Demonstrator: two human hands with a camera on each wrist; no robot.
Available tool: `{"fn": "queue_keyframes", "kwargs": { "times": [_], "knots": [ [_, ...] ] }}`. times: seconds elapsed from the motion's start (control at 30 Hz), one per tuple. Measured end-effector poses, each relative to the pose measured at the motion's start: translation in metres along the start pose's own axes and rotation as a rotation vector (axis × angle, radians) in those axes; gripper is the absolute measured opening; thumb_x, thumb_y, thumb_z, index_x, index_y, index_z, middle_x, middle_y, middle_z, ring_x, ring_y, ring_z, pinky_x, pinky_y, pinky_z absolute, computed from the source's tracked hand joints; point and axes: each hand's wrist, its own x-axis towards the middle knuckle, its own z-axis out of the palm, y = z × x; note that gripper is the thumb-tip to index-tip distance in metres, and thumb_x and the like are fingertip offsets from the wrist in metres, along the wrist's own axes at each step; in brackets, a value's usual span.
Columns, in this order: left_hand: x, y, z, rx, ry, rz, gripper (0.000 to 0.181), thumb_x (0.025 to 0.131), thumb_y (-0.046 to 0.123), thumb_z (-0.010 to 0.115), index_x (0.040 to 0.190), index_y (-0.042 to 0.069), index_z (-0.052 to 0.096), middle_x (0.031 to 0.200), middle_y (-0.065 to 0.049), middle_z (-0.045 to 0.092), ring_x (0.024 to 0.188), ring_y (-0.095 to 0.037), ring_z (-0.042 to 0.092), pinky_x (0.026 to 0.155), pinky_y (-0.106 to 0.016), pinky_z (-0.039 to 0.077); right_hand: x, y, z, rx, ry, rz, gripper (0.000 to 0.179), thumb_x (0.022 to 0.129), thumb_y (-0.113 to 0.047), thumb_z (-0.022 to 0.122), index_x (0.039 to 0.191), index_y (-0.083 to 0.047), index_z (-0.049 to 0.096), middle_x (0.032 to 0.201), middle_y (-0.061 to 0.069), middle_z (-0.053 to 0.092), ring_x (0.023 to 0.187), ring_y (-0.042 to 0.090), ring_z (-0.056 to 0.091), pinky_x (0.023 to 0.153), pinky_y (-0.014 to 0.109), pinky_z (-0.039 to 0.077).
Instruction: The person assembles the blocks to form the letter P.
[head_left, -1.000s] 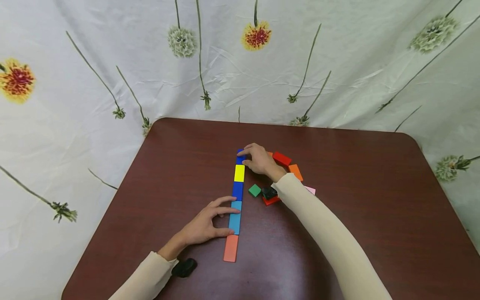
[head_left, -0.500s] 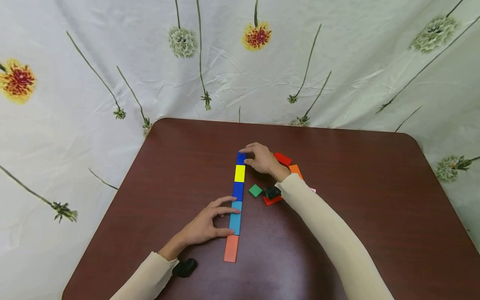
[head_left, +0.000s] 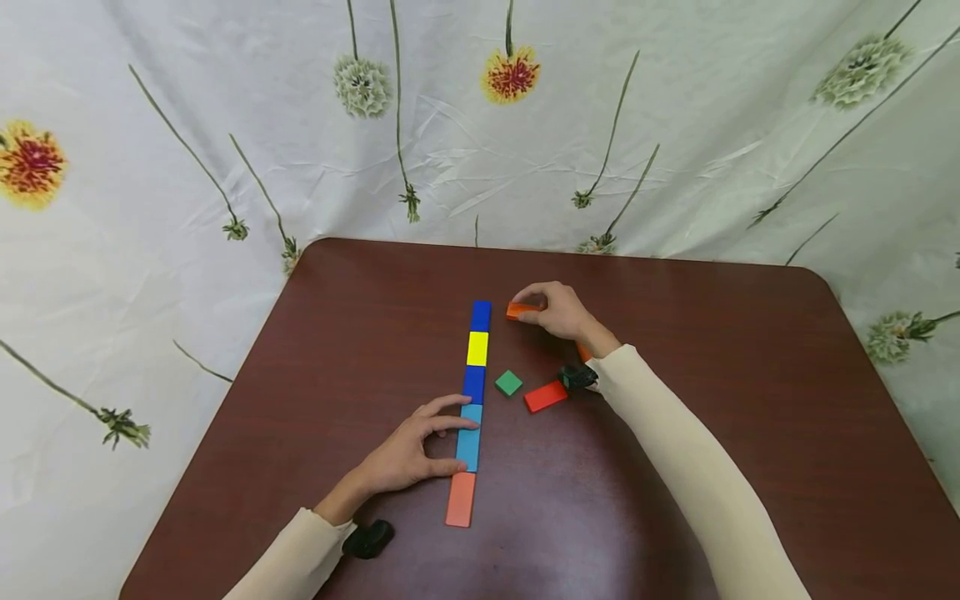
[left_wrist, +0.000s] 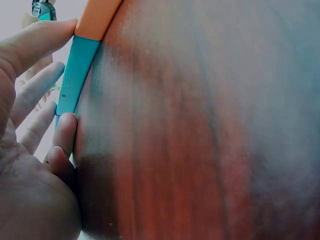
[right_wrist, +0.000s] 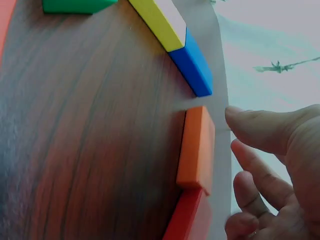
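Observation:
A straight row of flat coloured blocks runs away from me: coral [head_left: 460, 500], light blue [head_left: 468, 442], blue [head_left: 474, 385], yellow [head_left: 477, 348] and a far blue one [head_left: 482, 317]. My left hand [head_left: 401, 452] rests against the row's left side, fingertips on the light blue part and thumb near its joint with the coral block. Right of the far end, my right hand [head_left: 564, 312] reaches around an orange block [head_left: 516, 311]. In the right wrist view, thumb and fingers are spread apart beyond this orange block [right_wrist: 192, 150], with a gap visible.
A green block [head_left: 508, 383] and a red block [head_left: 546, 397] lie right of the row. Another orange block [head_left: 584, 352] shows partly beneath my right wrist. A red block [right_wrist: 187, 220] touches the near orange one in the right wrist view. Flowered cloth [head_left: 435, 150] hangs behind the table [head_left: 360, 333].
My right hand has left the far blue block and moved right to the orange block. My left hand stays in place on the row.

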Motion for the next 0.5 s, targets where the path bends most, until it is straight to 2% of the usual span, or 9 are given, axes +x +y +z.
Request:
{"fn": "queue_keyframes", "kwargs": {
  "times": [0.13, 0.33, 0.4, 0.5],
  "knots": [
    [0.000, 0.000, 0.000, 0.001, 0.001, -0.008, 0.048, 0.083, 0.030, 0.083, 0.129, 0.023, 0.068, 0.156, 0.002, 0.040, 0.144, -0.030, 0.032, 0.111, -0.059, 0.032, 0.001, 0.005, -0.002, 0.031, 0.002, 0.042, 0.025, 0.092, -0.014, 0.073, 0.117, -0.010, 0.073, 0.119, 0.011, 0.066, 0.078, 0.023, 0.050, 0.067, 0.029, 0.042],
    [0.000, 0.000, 0.000, -0.008, 0.000, -0.009, 0.048, 0.083, 0.027, 0.083, 0.129, 0.023, 0.069, 0.156, 0.002, 0.040, 0.144, -0.030, 0.031, 0.111, -0.060, 0.032, 0.001, 0.010, -0.002, 0.036, 0.003, 0.073, 0.022, 0.092, -0.011, 0.073, 0.113, -0.009, 0.073, 0.096, 0.013, 0.063, 0.067, 0.021, 0.044, 0.064, 0.030, 0.038],
    [0.000, 0.001, 0.000, -0.012, -0.001, -0.011, 0.048, 0.083, 0.027, 0.083, 0.129, 0.022, 0.068, 0.156, 0.001, 0.039, 0.144, -0.030, 0.031, 0.111, -0.060, 0.031, 0.001, 0.011, -0.001, 0.034, 0.006, 0.081, 0.021, 0.091, -0.010, 0.073, 0.112, -0.009, 0.074, 0.096, 0.013, 0.063, 0.068, 0.020, 0.045, 0.064, 0.030, 0.038],
    [-0.001, 0.002, 0.000, -0.015, -0.004, -0.018, 0.048, 0.083, 0.027, 0.082, 0.129, 0.023, 0.068, 0.156, 0.001, 0.039, 0.145, -0.031, 0.031, 0.111, -0.060, 0.031, 0.001, 0.012, 0.000, 0.031, 0.014, 0.085, 0.021, 0.091, -0.009, 0.074, 0.112, -0.008, 0.074, 0.106, 0.012, 0.066, 0.073, 0.022, 0.046, 0.067, 0.030, 0.039]
  ]
}}
